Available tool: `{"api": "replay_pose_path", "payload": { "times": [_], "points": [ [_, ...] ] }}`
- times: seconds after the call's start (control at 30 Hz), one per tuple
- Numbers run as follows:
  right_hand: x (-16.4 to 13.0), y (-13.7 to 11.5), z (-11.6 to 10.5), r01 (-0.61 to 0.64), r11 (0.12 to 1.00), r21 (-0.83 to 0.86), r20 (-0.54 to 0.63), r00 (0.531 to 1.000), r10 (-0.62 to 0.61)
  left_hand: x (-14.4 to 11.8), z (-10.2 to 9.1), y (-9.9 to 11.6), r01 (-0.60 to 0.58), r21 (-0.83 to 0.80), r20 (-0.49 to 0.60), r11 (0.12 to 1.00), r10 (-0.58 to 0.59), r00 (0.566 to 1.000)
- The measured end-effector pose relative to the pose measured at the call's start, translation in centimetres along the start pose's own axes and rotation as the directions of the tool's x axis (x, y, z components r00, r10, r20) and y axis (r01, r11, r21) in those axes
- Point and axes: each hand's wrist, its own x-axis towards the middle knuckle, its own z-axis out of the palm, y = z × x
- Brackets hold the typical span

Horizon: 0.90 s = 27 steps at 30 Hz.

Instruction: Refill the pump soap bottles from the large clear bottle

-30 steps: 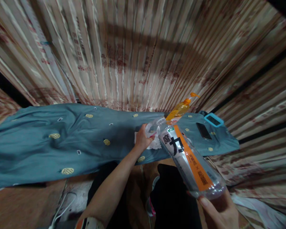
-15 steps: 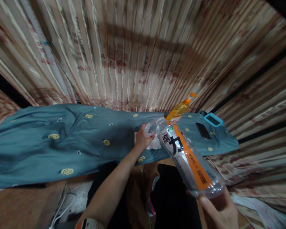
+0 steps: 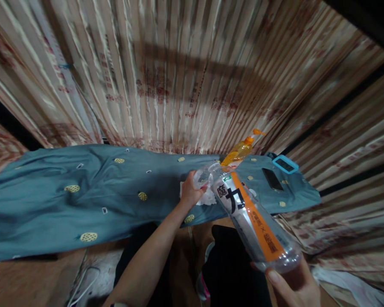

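A large clear plastic bottle (image 3: 259, 221), with a silver and orange label bearing black characters, slants across in front of me. My right hand (image 3: 291, 281) grips its base at the lower right. My left hand (image 3: 192, 192) is closed on clear plastic (image 3: 208, 174) at the bottle's upper end; whether this is the bottle's neck or a separate piece I cannot tell. Beneath that hand lies a crumpled white tissue (image 3: 208, 198) on the cloth. Just behind the bottle's top stands a smaller pump bottle (image 3: 237, 154) of orange liquid, with an orange pump head.
A grey-blue cloth (image 3: 51, 209) with pineapple prints covers the long surface. To the right lie a dark phone (image 3: 273, 179) and a blue-framed device (image 3: 285, 164). A pleated patterned curtain (image 3: 166, 106) hangs behind. White cables (image 3: 83, 285) lie on the floor at lower left.
The view has shifted slightly, so the scene sits a little lower in the picture. Both hands keep the same hold on the bottle, which stays at nearly the same slant.
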Motion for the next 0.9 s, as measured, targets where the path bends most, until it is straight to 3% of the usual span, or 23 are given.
{"api": "replay_pose_path", "payload": {
  "times": [0.27,0.67,0.9],
  "points": [
    [0.1,0.5,0.1,0.009,0.998,-0.058,-0.030,1.000,-0.011,0.1,-0.3,0.1,-0.004,0.039,-0.006,0.999,0.005,1.000],
    [0.6,2.1,-0.2,0.051,0.998,0.027,0.024,0.998,-0.052,0.1,-0.4,-0.1,-0.027,0.058,-0.011,0.998,0.027,1.000],
    [0.2,1.6,0.3,0.031,0.987,0.158,0.024,0.999,-0.035,0.0,-0.3,0.1,0.015,0.075,0.020,0.997,-0.016,1.000]
  ]
}}
